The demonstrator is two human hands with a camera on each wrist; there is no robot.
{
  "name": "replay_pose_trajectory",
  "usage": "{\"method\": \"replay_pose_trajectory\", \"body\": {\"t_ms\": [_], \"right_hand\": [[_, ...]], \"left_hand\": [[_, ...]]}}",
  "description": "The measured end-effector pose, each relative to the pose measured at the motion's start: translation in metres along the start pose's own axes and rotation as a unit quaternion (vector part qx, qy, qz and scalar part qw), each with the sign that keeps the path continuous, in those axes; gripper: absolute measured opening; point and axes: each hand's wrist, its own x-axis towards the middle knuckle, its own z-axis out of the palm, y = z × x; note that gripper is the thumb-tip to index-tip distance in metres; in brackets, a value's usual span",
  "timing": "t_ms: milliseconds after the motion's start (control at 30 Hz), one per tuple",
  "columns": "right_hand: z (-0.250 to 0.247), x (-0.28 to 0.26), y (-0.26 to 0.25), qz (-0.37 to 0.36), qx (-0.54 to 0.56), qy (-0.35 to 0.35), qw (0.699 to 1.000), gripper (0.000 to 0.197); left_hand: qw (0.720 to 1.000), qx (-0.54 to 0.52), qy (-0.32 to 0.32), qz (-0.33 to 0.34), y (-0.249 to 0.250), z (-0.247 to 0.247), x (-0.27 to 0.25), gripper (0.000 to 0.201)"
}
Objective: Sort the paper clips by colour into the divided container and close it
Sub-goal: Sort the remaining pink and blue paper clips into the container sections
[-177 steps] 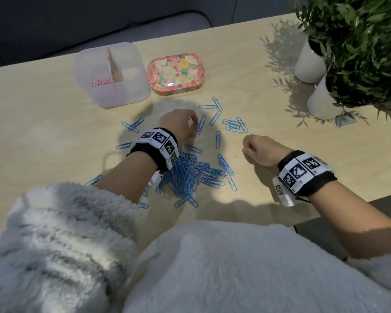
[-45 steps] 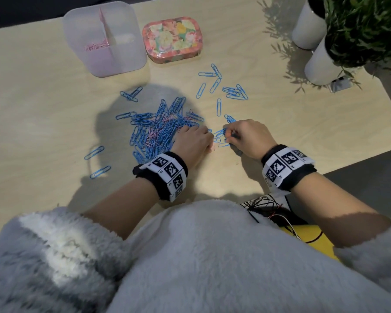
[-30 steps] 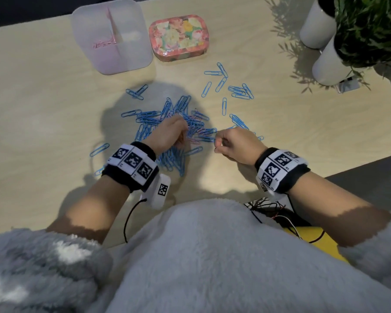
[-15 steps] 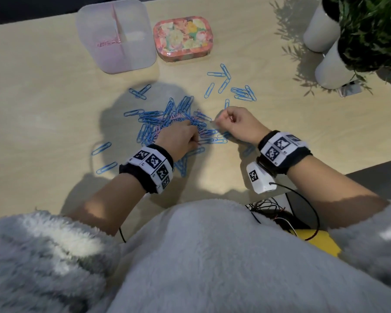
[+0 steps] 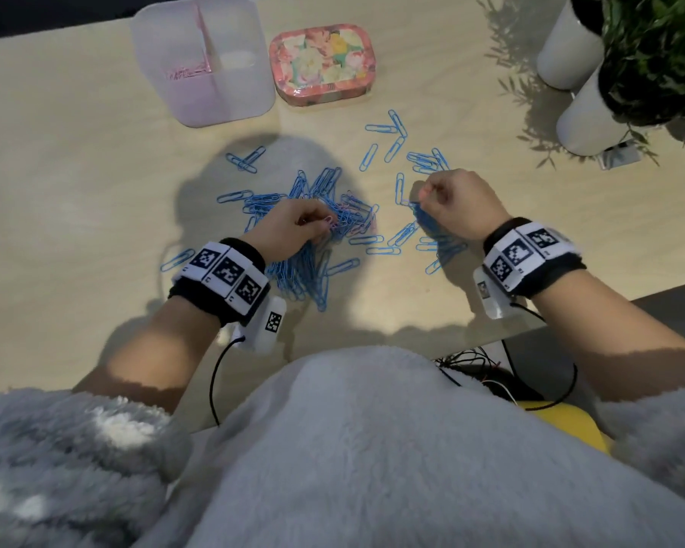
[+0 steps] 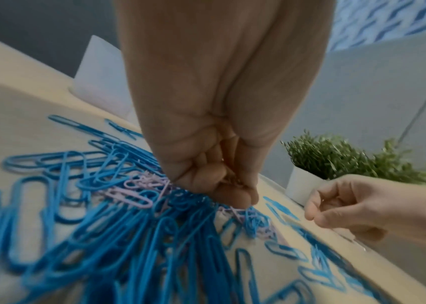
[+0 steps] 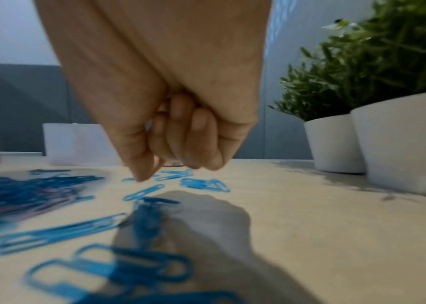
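Note:
A heap of blue paper clips [image 5: 305,247] with a few pink ones mixed in lies on the wooden table. My left hand [image 5: 293,227] is down on the heap, its fingertips [image 6: 232,195] bunched and pinching pink paper clips [image 5: 328,221]; more pink ones [image 6: 131,195] lie just beside them. My right hand [image 5: 451,199] hovers to the right over scattered blue clips [image 7: 201,184], curled into a fist [image 7: 180,139]; I see nothing held in it. The translucent divided container [image 5: 254,53] stands open at the far left, with pink clips [image 5: 186,73] in its left compartment.
A floral tin [image 5: 323,69] sits right of the container. Two white plant pots [image 5: 586,112] stand at the far right. Loose blue clips [image 5: 392,140] lie between the heap and the tin. The table's near edge runs just behind my wrists.
My left hand stayed on the heap and closed its fingertips on pink clips. My right hand lifted off the clips and shifted slightly right, away from the left hand.

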Motion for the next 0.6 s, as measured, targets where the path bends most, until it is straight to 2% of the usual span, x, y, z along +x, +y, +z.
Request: {"method": "replay_pose_trajectory", "body": {"t_ms": [100, 133, 267, 333, 467, 533, 600], "right_hand": [[0.019, -0.003, -0.022, -0.043, 0.015, -0.021, 0.999, 0.01], [0.023, -0.003, -0.029, -0.04, -0.001, -0.025, 0.999, 0.007], [0.038, 0.003, -0.041, 0.007, -0.065, -0.029, 0.997, 0.021], [0.042, 0.006, -0.041, 0.028, -0.049, -0.035, 0.998, 0.014], [0.037, 0.008, -0.029, 0.082, 0.073, -0.09, 0.99, 0.019], [0.032, 0.004, -0.024, 0.114, 0.155, -0.066, 0.979, 0.027], [0.025, 0.001, -0.021, 0.14, 0.264, -0.024, 0.954, 0.03]], "left_hand": [[0.997, -0.067, -0.012, -0.042, 0.004, 0.002, 0.005, 0.012], [0.995, -0.083, -0.012, -0.056, 0.007, 0.005, 0.007, 0.016], [0.998, -0.043, -0.013, -0.053, 0.021, 0.016, 0.011, 0.018], [0.996, -0.073, -0.025, -0.039, 0.025, 0.021, 0.011, 0.012], [0.962, -0.262, -0.022, -0.074, 0.024, 0.02, 0.007, 0.013], [0.943, -0.318, -0.027, -0.095, 0.023, 0.016, 0.006, 0.018], [0.924, -0.365, -0.037, -0.112, 0.021, 0.012, 0.005, 0.024]]}}
